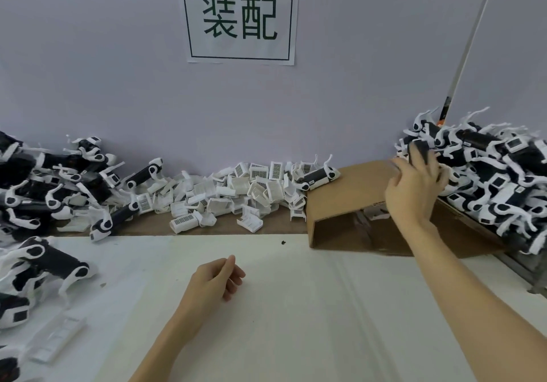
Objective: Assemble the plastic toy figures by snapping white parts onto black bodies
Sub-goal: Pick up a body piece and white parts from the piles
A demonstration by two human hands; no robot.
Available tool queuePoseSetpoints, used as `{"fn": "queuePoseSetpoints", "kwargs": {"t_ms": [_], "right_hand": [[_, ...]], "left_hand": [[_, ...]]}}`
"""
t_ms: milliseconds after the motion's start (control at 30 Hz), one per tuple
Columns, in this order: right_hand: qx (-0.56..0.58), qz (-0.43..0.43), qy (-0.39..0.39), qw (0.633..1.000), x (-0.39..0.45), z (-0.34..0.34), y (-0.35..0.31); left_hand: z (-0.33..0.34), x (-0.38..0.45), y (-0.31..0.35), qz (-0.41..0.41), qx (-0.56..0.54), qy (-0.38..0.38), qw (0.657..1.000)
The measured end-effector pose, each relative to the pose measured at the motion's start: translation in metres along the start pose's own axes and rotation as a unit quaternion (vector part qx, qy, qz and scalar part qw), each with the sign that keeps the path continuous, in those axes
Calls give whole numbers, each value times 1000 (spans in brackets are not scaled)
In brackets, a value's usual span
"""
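Across the back of the bench, a pale lilac wall carries a paper sign with two dark green characters in a frame. Below it, a white work surface covers most of the table; a brown strip shows along the wall.

Right side: large heap of black-and-white figures, white limbs sticking out, piled against the wall and over the edge of a cardboard box lying with its opening toward the viewer. One black body with white ends rests on the box's top, at its left rear corner.

Left side: second heap of figures, spilling forward onto the white surface; one figure stands near the left edge.

Centre, along the wall: mound of loose white parts, many with barcode-like labels.

Right hand, arm stretched out, reaches into the right heap; fingers blurred, curled round a black piece at the heap's near edge.

Left hand rests on the white surface in front, well apart from all piles, fingers loosely curled, holding nothing.

Small dark speck on the white surface near the box.
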State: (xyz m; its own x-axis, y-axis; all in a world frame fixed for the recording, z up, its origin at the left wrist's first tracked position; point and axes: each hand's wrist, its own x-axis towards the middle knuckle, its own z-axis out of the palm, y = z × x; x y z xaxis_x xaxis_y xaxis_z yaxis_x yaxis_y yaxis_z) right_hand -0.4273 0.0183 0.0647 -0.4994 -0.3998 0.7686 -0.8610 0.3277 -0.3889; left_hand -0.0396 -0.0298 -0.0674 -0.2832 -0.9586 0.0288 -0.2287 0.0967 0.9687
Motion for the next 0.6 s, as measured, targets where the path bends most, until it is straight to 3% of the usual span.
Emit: {"fn": "queuePoseSetpoints", "kwargs": {"t_ms": [67,167,233,333,400,433,500,533,600], "right_hand": [[17,-44,-6,999,-26,0,-23],[138,-85,-51,985,-95,8,-63],[206,-101,-122,966,-146,18,-88],[221,-131,-247,934,-196,32,-110],[216,-160,-287,920,-207,36,-113],[215,-175,-299,913,-209,35,-114],[224,-199,-306,904,-211,32,-113],[235,-199,-305,901,-211,31,-113],[255,-186,-306,898,-210,31,-112]], "left_hand": [[0,0,0,-2,0,1,1000],[1,-2,3,-5,7,3,1000],[1,-5,7,-3,14,4,1000],[0,-12,12,21,28,23,999],[-8,-14,15,77,99,97,987],[-16,-14,15,124,176,174,961],[-39,-8,11,171,336,339,862],[-55,-5,9,148,390,398,817],[-86,-1,6,39,447,440,778]]}}
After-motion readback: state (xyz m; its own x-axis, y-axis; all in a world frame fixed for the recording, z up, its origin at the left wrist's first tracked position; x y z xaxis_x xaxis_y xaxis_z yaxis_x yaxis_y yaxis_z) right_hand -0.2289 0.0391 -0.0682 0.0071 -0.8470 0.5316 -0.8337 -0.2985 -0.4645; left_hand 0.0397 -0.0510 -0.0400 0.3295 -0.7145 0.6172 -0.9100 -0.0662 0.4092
